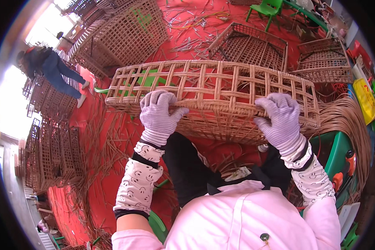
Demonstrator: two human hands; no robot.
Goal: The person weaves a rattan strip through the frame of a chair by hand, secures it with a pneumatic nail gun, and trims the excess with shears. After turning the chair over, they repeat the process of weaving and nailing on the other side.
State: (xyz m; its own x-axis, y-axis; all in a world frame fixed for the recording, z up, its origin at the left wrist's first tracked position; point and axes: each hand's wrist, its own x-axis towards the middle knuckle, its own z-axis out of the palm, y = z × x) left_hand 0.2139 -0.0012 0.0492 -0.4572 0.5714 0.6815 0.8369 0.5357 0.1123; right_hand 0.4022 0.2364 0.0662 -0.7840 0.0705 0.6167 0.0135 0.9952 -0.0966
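As fingers [154,98] curl, both hands [157,116] [282,121] grip wickerwork [214,104].

Both gloved hands hold the near edge of a woven basket [214,104], the left hand [159,114] and right hand [282,123] set well apart. Woven crates [127,39] stand on the red floor [106,196]; brown strips [346,118] hang at right, and another person [60,75] shows at upper left.

Fisheye view from the head — close, steeply downward onto the woven frame [216,105].
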